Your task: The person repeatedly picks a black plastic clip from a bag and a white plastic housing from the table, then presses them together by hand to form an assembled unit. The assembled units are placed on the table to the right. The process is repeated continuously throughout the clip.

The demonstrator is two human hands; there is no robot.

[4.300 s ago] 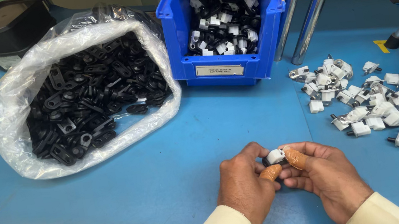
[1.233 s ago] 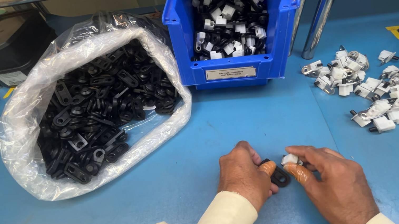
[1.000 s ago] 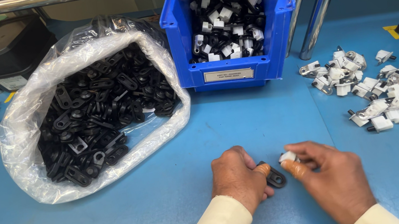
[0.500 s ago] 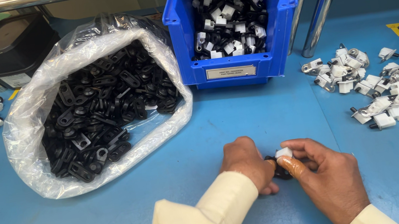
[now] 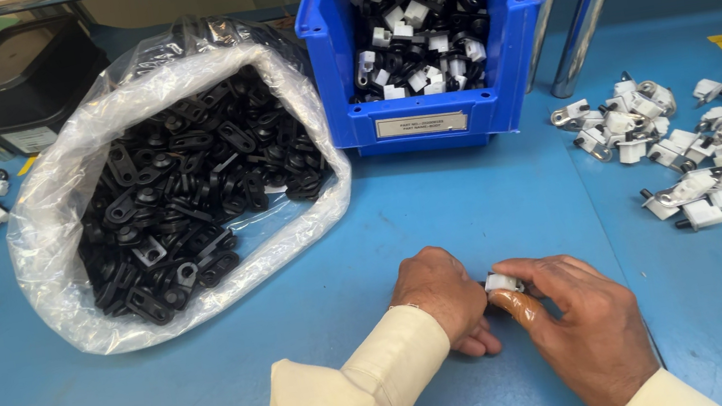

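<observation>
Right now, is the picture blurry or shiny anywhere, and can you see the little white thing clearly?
In the head view, the plastic bag shines with white glare; the blue table is evenly lit with soft shadows; the white part is sharp but mostly hidden between the left hand and right hand; poles lean outward near the edges.

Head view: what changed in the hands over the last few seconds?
The hands came down to the blue table and closed together. The black part seen between them a second ago is now hidden; only the small white part shows, pinched between left hand and right hand. The bag of black parts, blue bin and loose white parts stayed put.
</observation>
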